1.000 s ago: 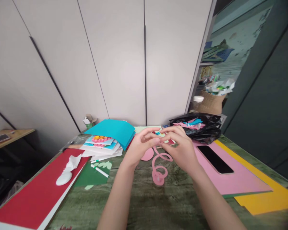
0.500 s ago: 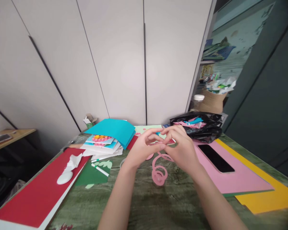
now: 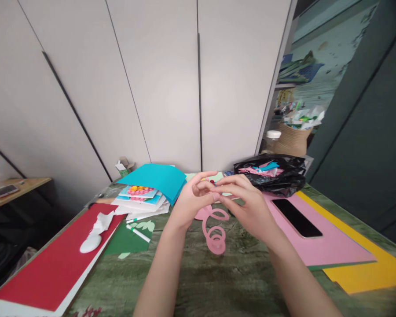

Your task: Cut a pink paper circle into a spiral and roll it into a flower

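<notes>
A pink paper spiral (image 3: 215,244) hangs in loose curls below my hands, over the green wood-grain table. My left hand (image 3: 189,200) is closed, its thumb and fingers pinching the upper end of the spiral; the pinched part is mostly hidden by the fingers. Close beside it, my right hand (image 3: 247,202) has its fingers stretched toward the left fingertips, thumb slightly apart from them. Its fingertips meet or nearly meet the left thumb and fingers. Behind the hands lies a pale green sheet (image 3: 224,175) with small coloured bits, partly covered.
At left lie red paper (image 3: 56,264), a white oval object (image 3: 90,243), green paper (image 3: 119,242) and a white marker (image 3: 138,233). Blue card (image 3: 155,178) tops a paper stack. A phone (image 3: 297,218) rests on pink paper (image 3: 333,246) at right, near a black bag (image 3: 284,185).
My right fingers have straightened and loosened from their curled pinch. My left index finger has lifted and extended. The pink spiral has swung slightly left.
</notes>
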The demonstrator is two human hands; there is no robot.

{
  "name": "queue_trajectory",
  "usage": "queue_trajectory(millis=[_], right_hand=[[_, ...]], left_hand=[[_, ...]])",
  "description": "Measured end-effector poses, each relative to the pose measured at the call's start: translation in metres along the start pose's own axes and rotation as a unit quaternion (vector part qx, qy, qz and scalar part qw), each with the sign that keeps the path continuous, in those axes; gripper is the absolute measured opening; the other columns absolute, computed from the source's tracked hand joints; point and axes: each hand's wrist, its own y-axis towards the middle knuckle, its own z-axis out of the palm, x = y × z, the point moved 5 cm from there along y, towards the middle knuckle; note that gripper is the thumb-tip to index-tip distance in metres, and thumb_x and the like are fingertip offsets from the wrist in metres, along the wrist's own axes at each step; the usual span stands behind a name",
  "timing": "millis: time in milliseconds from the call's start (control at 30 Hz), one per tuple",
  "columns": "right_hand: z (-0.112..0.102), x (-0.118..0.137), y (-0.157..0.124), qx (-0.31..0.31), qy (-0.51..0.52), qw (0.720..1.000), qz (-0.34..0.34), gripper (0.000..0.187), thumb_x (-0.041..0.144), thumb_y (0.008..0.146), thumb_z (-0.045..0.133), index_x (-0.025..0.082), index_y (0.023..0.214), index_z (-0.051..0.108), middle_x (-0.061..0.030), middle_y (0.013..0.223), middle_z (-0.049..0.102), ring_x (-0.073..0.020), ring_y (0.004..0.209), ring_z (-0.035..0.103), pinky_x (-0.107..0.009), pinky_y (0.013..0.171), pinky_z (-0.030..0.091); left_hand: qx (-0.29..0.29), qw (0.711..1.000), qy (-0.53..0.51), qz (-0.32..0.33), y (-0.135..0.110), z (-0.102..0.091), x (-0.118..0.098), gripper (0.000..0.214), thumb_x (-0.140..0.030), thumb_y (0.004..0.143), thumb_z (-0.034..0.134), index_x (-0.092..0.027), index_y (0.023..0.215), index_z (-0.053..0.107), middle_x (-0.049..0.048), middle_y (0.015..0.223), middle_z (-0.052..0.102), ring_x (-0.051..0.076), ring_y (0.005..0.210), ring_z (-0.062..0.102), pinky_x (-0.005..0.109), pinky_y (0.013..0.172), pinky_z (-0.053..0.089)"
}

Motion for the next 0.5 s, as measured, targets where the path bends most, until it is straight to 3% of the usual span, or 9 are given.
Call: queue_trajectory(millis=[200,500], right_hand=[[0.006,-0.002,-0.002,0.055,-0.022,0.998,0.009,0.035,0.016,0.089,0.045,0.035,0.116,0.058,-0.0045,0.113,0.058,-0.0201,0.110,0.050,-0.039,0.089,0.045],[-0.005,0.002,-0.001,-0.019,-0.040,0.999,-0.007,0.022,0.015,0.083,0.054,0.029,0.093,0.068,-0.0049,0.103,0.060,-0.0217,0.100,0.052,-0.039,0.083,0.045]], left_hand=[[-0.001,0.999,0.040,0.000,-0.001,0.001,-0.002,0.047,-0.016,0.069,0.069,-0.020,0.113,0.054,-0.0009,0.076,0.061,0.012,0.075,0.057,0.024,0.072,0.043],[-0.003,0.999,0.039,0.006,-0.004,0.011,-0.002,0.046,-0.019,0.070,0.069,-0.021,0.113,0.054,0.0010,0.083,0.064,0.012,0.077,0.059,0.025,0.072,0.045]])
